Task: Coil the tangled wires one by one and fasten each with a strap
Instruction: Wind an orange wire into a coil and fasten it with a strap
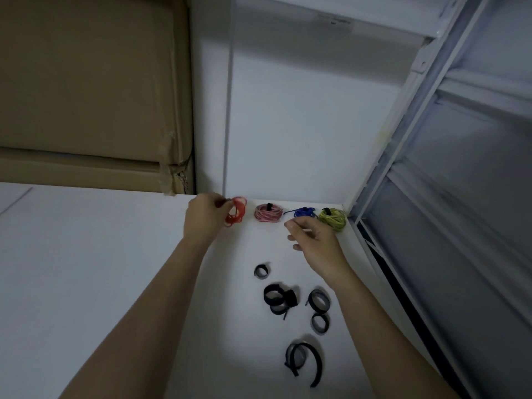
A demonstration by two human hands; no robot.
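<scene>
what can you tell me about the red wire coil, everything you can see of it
The red wire coil is a small bundle of thin red wire wound into loose, uneven loops. It is tilted up on edge rather than lying flat, at the far edge of the white table, leftmost in the row beside the pink coil. The left hand pinches its left side. Whether a strap is on it cannot be told; the image is slightly blurred there.

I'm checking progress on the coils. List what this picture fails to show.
- Red coil, head view: the left hand covers its near side, so any strap is hidden.
- Blue coil: partly behind the right hand fingers.
- Loose straps: motion-blurred, overlapping, count unclear.
</scene>
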